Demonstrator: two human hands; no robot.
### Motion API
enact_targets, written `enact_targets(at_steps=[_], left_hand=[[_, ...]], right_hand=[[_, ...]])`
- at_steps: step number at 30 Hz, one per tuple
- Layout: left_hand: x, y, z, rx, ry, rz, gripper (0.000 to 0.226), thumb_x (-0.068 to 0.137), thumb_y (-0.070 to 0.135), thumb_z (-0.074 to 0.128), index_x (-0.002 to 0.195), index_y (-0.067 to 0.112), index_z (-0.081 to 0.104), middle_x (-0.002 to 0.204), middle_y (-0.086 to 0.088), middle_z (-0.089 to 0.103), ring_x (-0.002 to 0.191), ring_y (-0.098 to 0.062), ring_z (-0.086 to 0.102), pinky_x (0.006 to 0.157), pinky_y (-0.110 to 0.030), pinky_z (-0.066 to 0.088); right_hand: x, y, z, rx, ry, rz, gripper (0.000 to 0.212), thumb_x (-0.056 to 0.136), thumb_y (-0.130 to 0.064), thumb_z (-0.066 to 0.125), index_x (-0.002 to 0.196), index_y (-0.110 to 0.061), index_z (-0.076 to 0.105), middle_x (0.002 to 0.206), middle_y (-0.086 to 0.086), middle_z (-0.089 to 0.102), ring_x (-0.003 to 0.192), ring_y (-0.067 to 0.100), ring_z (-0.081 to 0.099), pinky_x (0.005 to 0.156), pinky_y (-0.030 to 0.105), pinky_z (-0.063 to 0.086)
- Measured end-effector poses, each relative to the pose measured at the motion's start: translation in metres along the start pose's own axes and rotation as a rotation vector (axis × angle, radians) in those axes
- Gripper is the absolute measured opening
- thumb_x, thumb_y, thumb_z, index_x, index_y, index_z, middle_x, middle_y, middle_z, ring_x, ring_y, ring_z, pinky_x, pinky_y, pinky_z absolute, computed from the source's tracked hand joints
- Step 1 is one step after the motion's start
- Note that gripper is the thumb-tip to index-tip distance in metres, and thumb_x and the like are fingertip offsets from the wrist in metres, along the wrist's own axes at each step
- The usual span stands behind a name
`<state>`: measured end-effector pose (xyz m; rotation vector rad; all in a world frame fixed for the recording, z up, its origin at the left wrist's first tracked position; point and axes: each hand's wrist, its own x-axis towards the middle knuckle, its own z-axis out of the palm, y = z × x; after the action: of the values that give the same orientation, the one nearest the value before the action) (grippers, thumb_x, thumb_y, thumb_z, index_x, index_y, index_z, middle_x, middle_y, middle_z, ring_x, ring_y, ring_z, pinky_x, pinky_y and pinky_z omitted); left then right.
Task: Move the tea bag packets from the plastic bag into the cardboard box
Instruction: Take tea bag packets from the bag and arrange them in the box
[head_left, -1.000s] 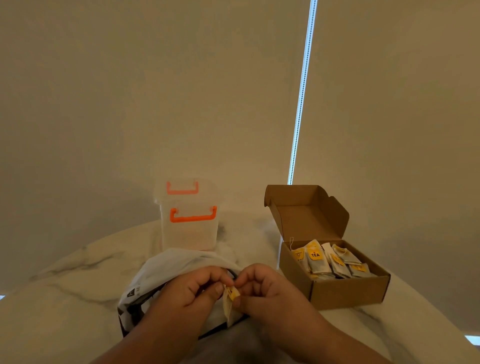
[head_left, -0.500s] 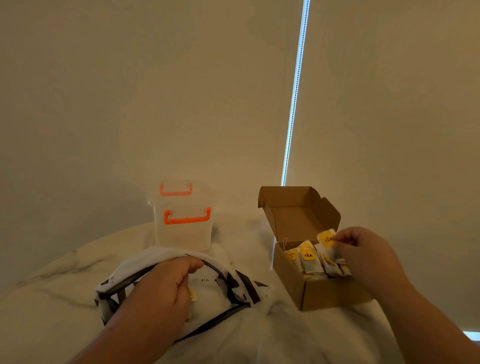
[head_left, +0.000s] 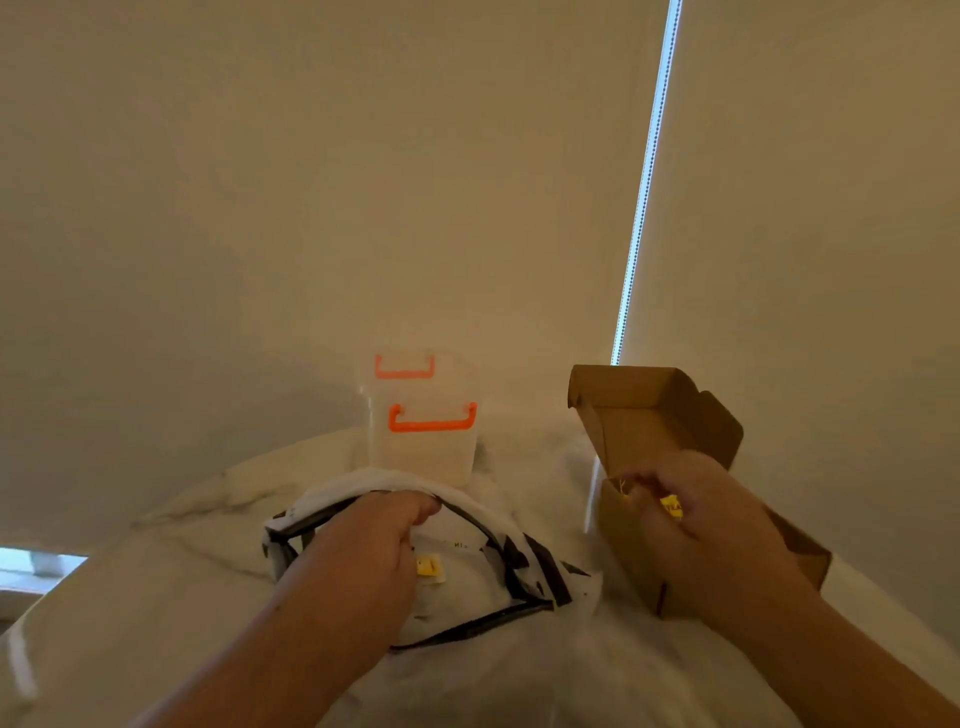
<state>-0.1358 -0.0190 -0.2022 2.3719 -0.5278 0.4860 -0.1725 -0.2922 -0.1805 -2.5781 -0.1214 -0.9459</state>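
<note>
- While the left hand (head_left: 374, 551) lies nearest the camera, its fingers are curled over the upper rim of the plastic bag (head_left: 519, 561). They grip the rim and hold the mouth open on the desk (head_left: 156, 571).
- Inside that mouth, just beside the left hand, one yellow-labelled packet (head_left: 429, 566) shows. Any further contents are hidden by the hand and the folds.
- To the right and slightly farther off, the right hand (head_left: 696, 514) is at the open cardboard box (head_left: 628, 566), fingers curled. A tea bag packet (head_left: 671, 506) with a yellow label shows at the fingertips and appears pinched, though motion blur leaves the contact uncertain.
- Change noted: a second ago both hands were together at the bag, working a packet free. Half a second ago the right hand carried it above the box. It is now lower, at the box's opening. The left hand has stayed at the bag throughout.
- Judgement: this packet is at the point of release and its transfer is all but complete. Whatever already lies in the box is covered by the hand in this view.
- Judgement: at least one packet remains in the bag, so the task is unfinished and another cycle is due.
- Behind the bag stands a clear container (head_left: 421, 447) with orange handles. Whether it touches the bag's far edge cannot be told.
- Farthest off is a pale blind (head_left: 311, 182), with a bright strip of light at its edge.
</note>
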Motion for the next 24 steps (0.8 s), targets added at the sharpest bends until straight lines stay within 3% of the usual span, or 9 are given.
enact_targets(at_steps=[2, 4, 6, 8, 12, 14, 19, 24], left_hand=[[0.001, -0.002, -0.001, 0.016, 0.006, 0.011, 0.040, 0.097, 0.006, 0.045, 0.125, 0.031, 0.059, 0.119, 0.012, 0.059, 0.111, -0.007, 0.053, 0.088, -0.015, 0.039], [0.003, -0.005, -0.003, 0.030, 0.014, 0.001, 0.041, 0.097, 0.005, 0.045, 0.125, 0.030, 0.060, 0.120, 0.011, 0.059, 0.111, -0.008, 0.053, 0.089, -0.016, 0.040], [0.005, -0.009, -0.005, 0.059, 0.021, -0.016, 0.040, 0.096, 0.004, 0.045, 0.121, 0.030, 0.063, 0.117, 0.011, 0.060, 0.110, -0.010, 0.055, 0.089, -0.020, 0.042], [0.007, -0.013, -0.005, 0.099, 0.001, -0.028, 0.037, 0.096, 0.006, 0.046, 0.114, 0.029, 0.067, 0.111, 0.011, 0.063, 0.104, -0.010, 0.057, 0.085, -0.021, 0.044], [0.011, -0.023, 0.002, 0.223, -0.097, -0.081, 0.029, 0.094, 0.010, 0.049, 0.105, 0.027, 0.069, 0.105, 0.009, 0.064, 0.097, -0.013, 0.060, 0.081, -0.025, 0.049], [0.016, -0.029, 0.009, 0.316, -0.156, -0.132, 0.025, 0.092, 0.014, 0.050, 0.104, 0.027, 0.068, 0.104, 0.006, 0.065, 0.096, -0.017, 0.062, 0.083, -0.031, 0.054], [0.031, -0.037, 0.025, 0.499, -0.402, -0.304, 0.034, 0.087, 0.039, 0.061, 0.120, 0.033, 0.064, 0.119, 0.007, 0.062, 0.107, -0.019, 0.058, 0.096, -0.037, 0.050], [0.021, -0.041, 0.035, 0.476, -0.326, -0.178, 0.026, 0.094, 0.039, 0.049, 0.113, 0.031, 0.064, 0.106, 0.004, 0.066, 0.097, -0.020, 0.063, 0.084, -0.036, 0.053]], right_hand=[[-0.016, -0.044, 0.007, 0.056, -0.132, -0.162, 0.021, 0.096, -0.035, 0.049, 0.110, -0.049, 0.056, 0.105, -0.034, 0.051, 0.104, -0.014, 0.047, 0.080, 0.006, 0.037], [-0.027, -0.073, 0.025, 0.101, -0.377, -0.314, 0.033, 0.095, -0.043, 0.043, 0.125, -0.045, 0.057, 0.122, -0.032, 0.052, 0.116, -0.017, 0.041, 0.095, 0.008, 0.038], [-0.027, -0.087, 0.046, 0.012, -0.671, -0.382, 0.045, 0.098, -0.041, 0.044, 0.142, -0.033, 0.045, 0.144, -0.014, 0.046, 0.132, 0.002, 0.040, 0.110, 0.028, 0.036], [-0.022, -0.088, 0.059, -0.166, -0.872, -0.343, 0.046, 0.101, -0.041, 0.044, 0.145, -0.028, 0.041, 0.147, -0.004, 0.044, 0.135, 0.018, 0.039, 0.112, 0.035, 0.035], [-0.020, -0.077, 0.061, -0.273, -0.824, -0.239, 0.049, 0.097, -0.056, 0.035, 0.127, -0.025, 0.057, 0.126, -0.003, 0.059, 0.119, 0.019, 0.050, 0.100, 0.039, 0.043], [-0.023, -0.074, 0.061, -0.294, -0.804, -0.281, 0.056, 0.094, -0.063, 0.029, 0.119, -0.024, 0.061, 0.119, -0.003, 0.061, 0.113, 0.018, 0.053, 0.096, 0.038, 0.044], [-0.024, -0.075, 0.061, -0.315, -0.822, -0.330, 0.068, 0.089, -0.072, 0.022, 0.109, -0.023, 0.064, 0.111, -0.001, 0.060, 0.106, 0.019, 0.053, 0.090, 0.035, 0.042], [-0.023, -0.075, 0.055, -0.298, -0.828, -0.293, 0.053, 0.096, -0.062, 0.033, 0.113, -0.021, 0.063, 0.117, 0.000, 0.058, 0.112, 0.020, 0.049, 0.093, 0.033, 0.037]])
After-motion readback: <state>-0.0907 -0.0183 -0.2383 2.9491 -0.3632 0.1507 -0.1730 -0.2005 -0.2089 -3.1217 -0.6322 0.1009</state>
